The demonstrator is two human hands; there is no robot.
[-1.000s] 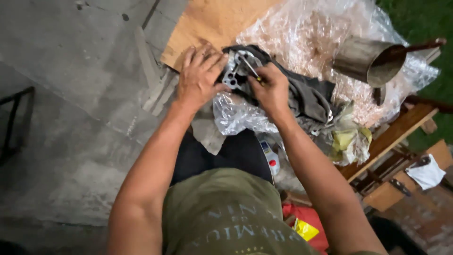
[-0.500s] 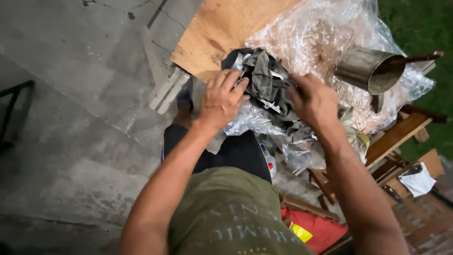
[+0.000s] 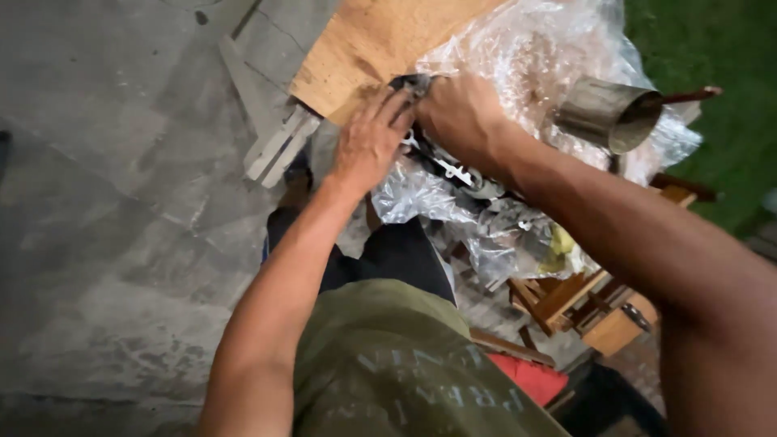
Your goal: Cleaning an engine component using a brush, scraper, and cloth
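Observation:
My left hand [image 3: 368, 137] and my right hand [image 3: 460, 117] are pressed together over a dark metal part wrapped in a grey cloth [image 3: 441, 162]. The bundle lies on crumpled clear plastic sheeting [image 3: 518, 65] spread over a plywood board [image 3: 364, 40]. Both hands grip the bundle; most of it is hidden beneath my fingers and right forearm. Only a dark edge and a few pale metal bits show between and below the hands.
A shiny metal cup [image 3: 607, 113] lies on its side on the plastic at the right. Pale wooden slats [image 3: 275, 146] stick out under the board. Wooden frame pieces [image 3: 583, 299] stand lower right, grass [image 3: 712, 48] beyond, grey concrete floor [image 3: 121, 202] at left.
Both hands have moved up and away along the board with the cloth-wrapped part. They now close over it more tightly, hiding most of it. The view has swung left.

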